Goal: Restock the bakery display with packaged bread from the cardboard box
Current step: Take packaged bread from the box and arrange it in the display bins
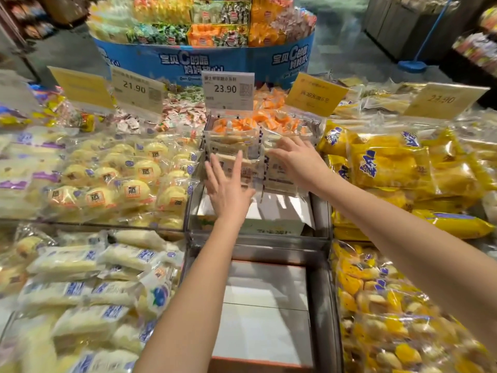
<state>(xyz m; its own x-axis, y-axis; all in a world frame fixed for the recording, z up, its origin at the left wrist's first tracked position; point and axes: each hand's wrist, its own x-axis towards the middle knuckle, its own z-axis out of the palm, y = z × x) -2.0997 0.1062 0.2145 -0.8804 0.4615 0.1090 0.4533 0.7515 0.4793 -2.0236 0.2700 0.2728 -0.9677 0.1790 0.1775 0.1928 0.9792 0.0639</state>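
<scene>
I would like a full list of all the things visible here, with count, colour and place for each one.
clear-wrapped pale bread packets: small stack, count unclear, white-beige, far middle bin
round yellow buns in clear wrap: many, yellow, left bin
long pale bread packets with blue labels: many, cream, near left
yellow plastic bread bags with blue print: many, yellow, right bin
clear bags of yellow-brown pieces: several, near right
small orange packets: many, orange, behind the stack
price cards: at least five, white or yellow, behind the bins
white-topped cardboard box: one, orange-edged, near middle
round blue display stand: one, blue, back
left hand: flat against the stack
right hand: fingers spread on the stack
</scene>
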